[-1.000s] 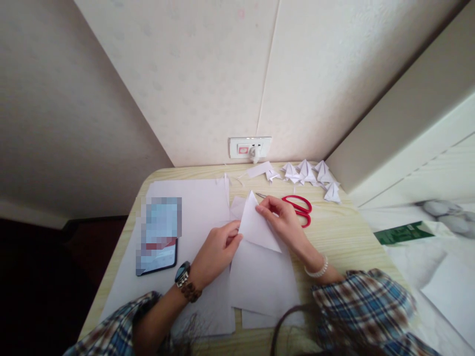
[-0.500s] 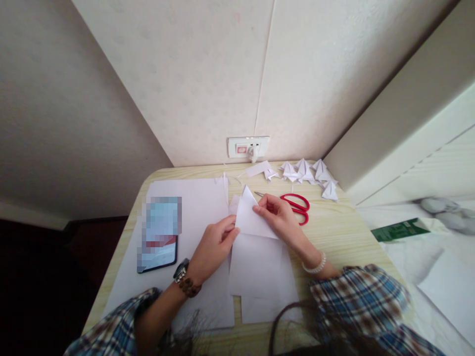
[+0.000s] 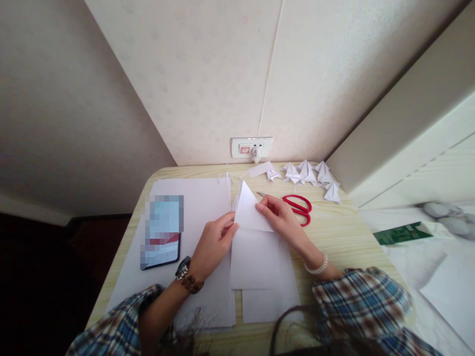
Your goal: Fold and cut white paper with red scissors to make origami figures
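A sheet of white paper [image 3: 255, 257] has its far end folded into a triangular point. My left hand [image 3: 214, 244] pinches the left edge of the fold between thumb and fingers; some fingertips are hidden behind the paper. On the right slanting edge, my right hand [image 3: 279, 217] holds the same paper with its thumb on top. More white paper [image 3: 270, 306] lies beneath it on the table. Just beyond my right hand are red-handled scissors [image 3: 302, 210], their blades partly hidden.
Several folded white paper shapes [image 3: 306, 172] and a paper strip [image 3: 260, 169] lie along the table's back edge. A phone [image 3: 163, 232] rests on a stack of white paper [image 3: 208, 198] at left. The wall socket [image 3: 251, 148] holds a plug. Off the table's right side is a green carton [image 3: 403, 233].
The view has shifted slightly. The folded paper tip has moved a little away from me and leans slightly left; both hands keep their hold on it.
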{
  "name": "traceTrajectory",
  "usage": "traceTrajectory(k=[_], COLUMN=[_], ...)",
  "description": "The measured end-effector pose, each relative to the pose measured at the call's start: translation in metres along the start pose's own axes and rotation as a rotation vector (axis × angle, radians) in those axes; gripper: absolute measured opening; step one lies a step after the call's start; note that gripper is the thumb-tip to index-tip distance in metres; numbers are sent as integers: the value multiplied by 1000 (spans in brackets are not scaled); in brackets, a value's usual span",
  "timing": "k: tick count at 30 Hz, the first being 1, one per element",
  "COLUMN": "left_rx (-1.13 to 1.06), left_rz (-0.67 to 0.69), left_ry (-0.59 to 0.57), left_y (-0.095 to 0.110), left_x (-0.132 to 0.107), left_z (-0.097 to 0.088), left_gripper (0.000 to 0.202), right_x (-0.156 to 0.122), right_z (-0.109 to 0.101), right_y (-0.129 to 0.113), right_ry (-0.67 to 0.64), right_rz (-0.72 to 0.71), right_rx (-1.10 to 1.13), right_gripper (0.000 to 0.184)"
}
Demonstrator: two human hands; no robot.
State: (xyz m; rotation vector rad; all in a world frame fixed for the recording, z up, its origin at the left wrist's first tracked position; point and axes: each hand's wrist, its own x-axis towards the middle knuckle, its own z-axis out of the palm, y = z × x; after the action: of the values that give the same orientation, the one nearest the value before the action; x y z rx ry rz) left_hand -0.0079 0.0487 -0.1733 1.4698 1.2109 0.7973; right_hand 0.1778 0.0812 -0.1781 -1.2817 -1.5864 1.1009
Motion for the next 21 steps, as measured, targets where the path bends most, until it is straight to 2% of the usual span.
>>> traceTrajectory(k=[21], left_rx=[-34], left_rz=[24], left_ry=[154], left_y=[-5], left_x=[5], left_z=[-6], left_gripper=[24], right_x=[1], right_z=[-6], right_y=[-1], right_ry=[-10], right_rz=[-1], right_rx=[-60], right_gripper=[23])
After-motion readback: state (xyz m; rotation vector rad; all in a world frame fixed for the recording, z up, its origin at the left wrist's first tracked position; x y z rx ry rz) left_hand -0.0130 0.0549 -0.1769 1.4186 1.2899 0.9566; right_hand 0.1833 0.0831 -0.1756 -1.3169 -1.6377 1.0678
